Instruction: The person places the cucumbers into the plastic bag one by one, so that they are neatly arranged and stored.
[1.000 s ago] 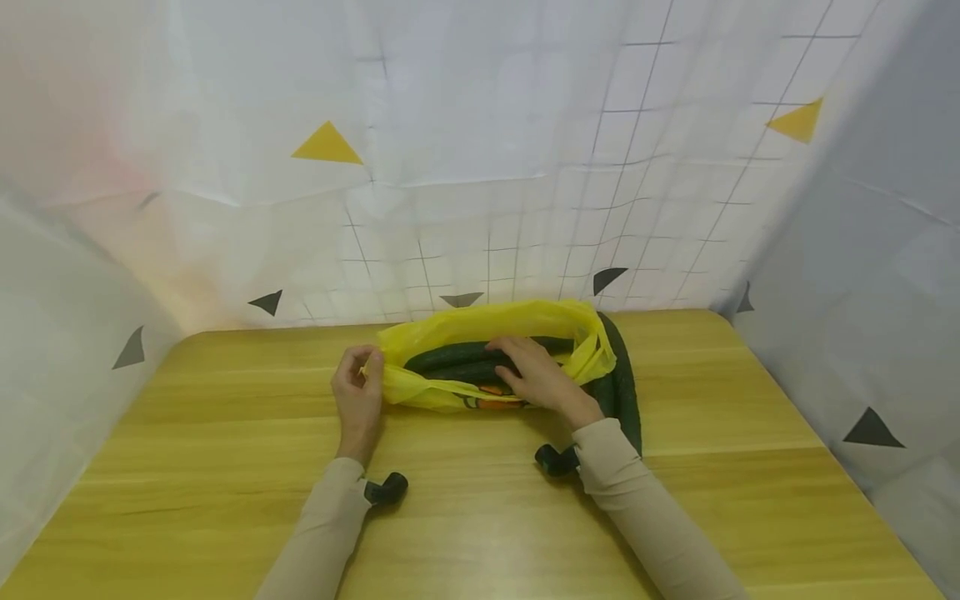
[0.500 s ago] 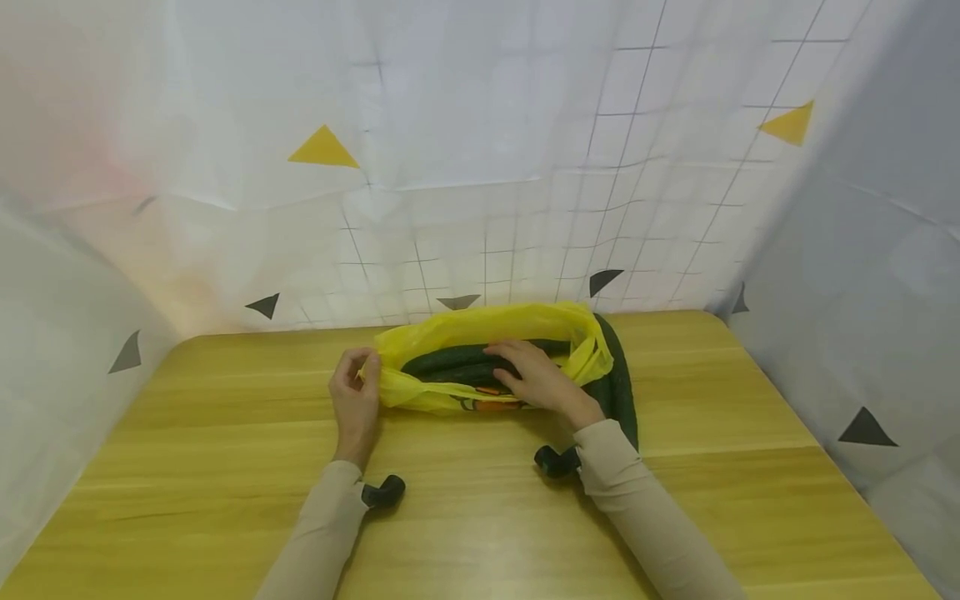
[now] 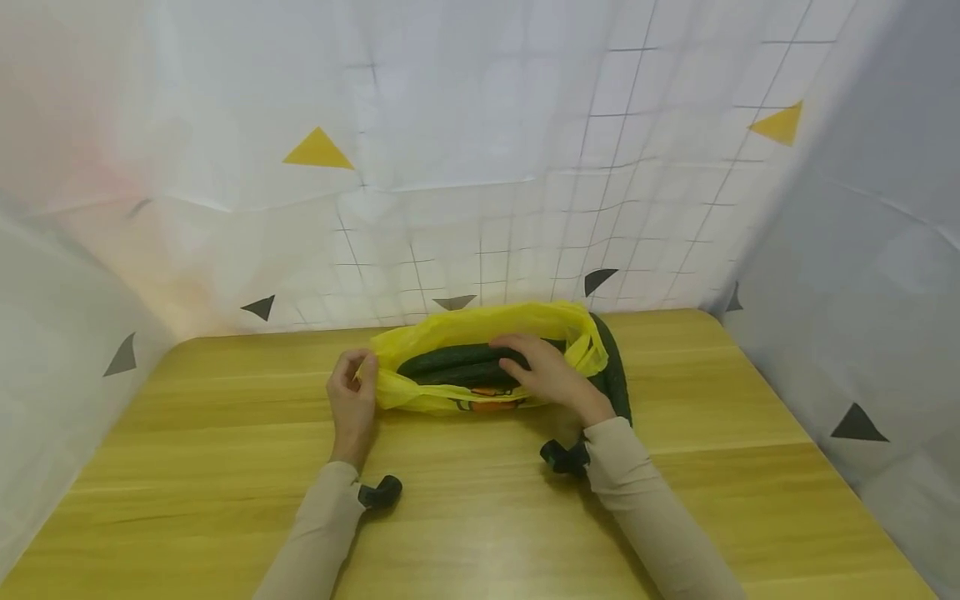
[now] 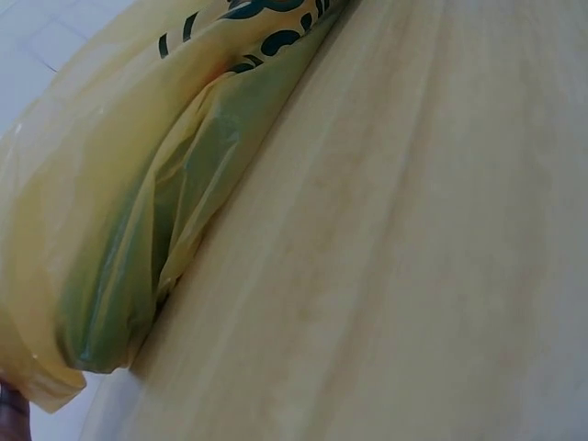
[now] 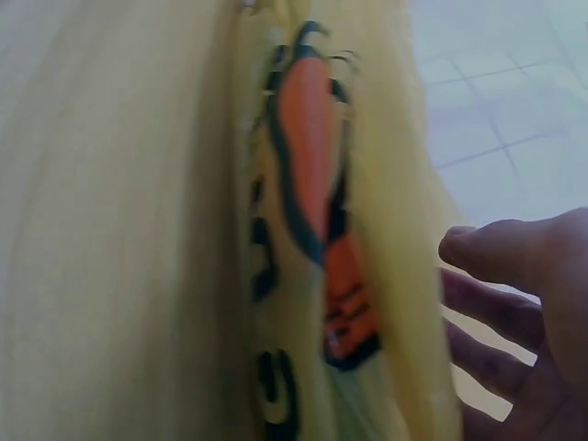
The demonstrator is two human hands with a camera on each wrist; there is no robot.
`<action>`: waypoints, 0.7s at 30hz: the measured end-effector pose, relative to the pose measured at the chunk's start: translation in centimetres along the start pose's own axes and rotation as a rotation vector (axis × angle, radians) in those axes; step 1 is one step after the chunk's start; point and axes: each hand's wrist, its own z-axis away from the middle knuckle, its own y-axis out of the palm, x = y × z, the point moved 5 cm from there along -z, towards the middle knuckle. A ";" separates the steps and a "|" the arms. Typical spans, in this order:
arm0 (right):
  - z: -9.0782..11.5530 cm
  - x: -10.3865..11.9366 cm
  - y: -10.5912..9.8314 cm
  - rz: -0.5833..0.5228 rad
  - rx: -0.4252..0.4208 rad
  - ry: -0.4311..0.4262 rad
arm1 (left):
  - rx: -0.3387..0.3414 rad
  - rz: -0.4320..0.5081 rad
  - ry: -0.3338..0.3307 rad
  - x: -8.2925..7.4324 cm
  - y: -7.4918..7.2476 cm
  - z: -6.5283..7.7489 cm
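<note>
A yellow plastic bag (image 3: 487,321) lies with its mouth spread at the table's far side. Inside it are dark green cucumbers (image 3: 450,362), side by side. My left hand (image 3: 352,400) pinches the bag's left edge between thumb and fingers; only a dark bit of finger (image 4: 13,413) shows in the left wrist view. Over the bag's mouth is my right hand (image 3: 551,375), its fingers loosely bent above the cucumbers. In the right wrist view its thumb (image 5: 514,248) and fingers stand apart beside the printed bag (image 5: 303,184). More cucumber (image 3: 615,375) lies outside, right of the bag.
The wooden table (image 3: 480,517) runs up to a white cloth wall (image 3: 450,167) with grid lines and triangles close behind the bag. Cloth walls also stand at both sides. Black wrist-worn pieces (image 3: 381,493) stick out near both cuffs.
My right hand has shifted slightly to the right over the cucumbers, and its wrist has turned a little. The left hand keeps its hold on the bag's edge.
</note>
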 end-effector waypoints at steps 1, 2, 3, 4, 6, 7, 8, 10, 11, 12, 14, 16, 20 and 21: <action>0.1 0.0 -0.3 -0.013 -0.009 -0.001 | 0.000 -0.003 -0.001 0.0 0.0 0.0; 0.1 0.0 -0.6 -0.023 -0.017 0.000 | -0.001 -0.006 -0.002 0.0 -0.1 0.0; 0.2 0.0 -0.9 -0.030 -0.024 0.001 | -0.002 -0.012 -0.001 0.1 -0.1 0.0; 0.3 0.0 -1.2 -0.039 -0.031 0.005 | -0.001 -0.015 0.002 0.0 -0.1 0.0; 0.5 -0.1 -1.8 -0.049 -0.048 0.014 | 0.001 -0.020 0.006 0.0 -0.1 -0.1; 0.7 -0.1 -2.2 -0.054 -0.056 0.016 | 0.003 -0.020 0.005 0.0 -0.1 -0.1; 0.8 -0.2 -2.5 -0.060 -0.066 0.018 | 0.004 -0.019 0.007 0.0 -0.1 0.0; 1.1 -0.3 -3.3 -0.077 -0.087 0.022 | 0.006 -0.015 0.006 -0.1 -0.1 0.0; 1.2 -0.3 -3.6 -0.090 -0.095 0.024 | 0.006 -0.013 0.006 -0.2 0.0 0.0; 1.4 -0.4 -4.1 -0.103 -0.106 0.022 | 0.006 -0.012 0.005 -0.2 0.0 0.0; 1.7 -0.5 -4.8 -0.113 -0.132 0.018 | 0.008 -0.009 0.004 -0.3 0.0 0.0; 2.1 -0.7 -5.6 -0.126 -0.160 0.017 | 0.009 -0.003 0.005 -0.3 0.0 0.0; 2.7 -1.3 -6.9 -0.125 -0.208 0.025 | 0.014 0.004 0.013 -0.3 0.0 0.0; 2.8 -1.4 -7.2 -0.129 -0.214 0.029 | 0.015 0.002 0.014 -0.3 0.0 0.0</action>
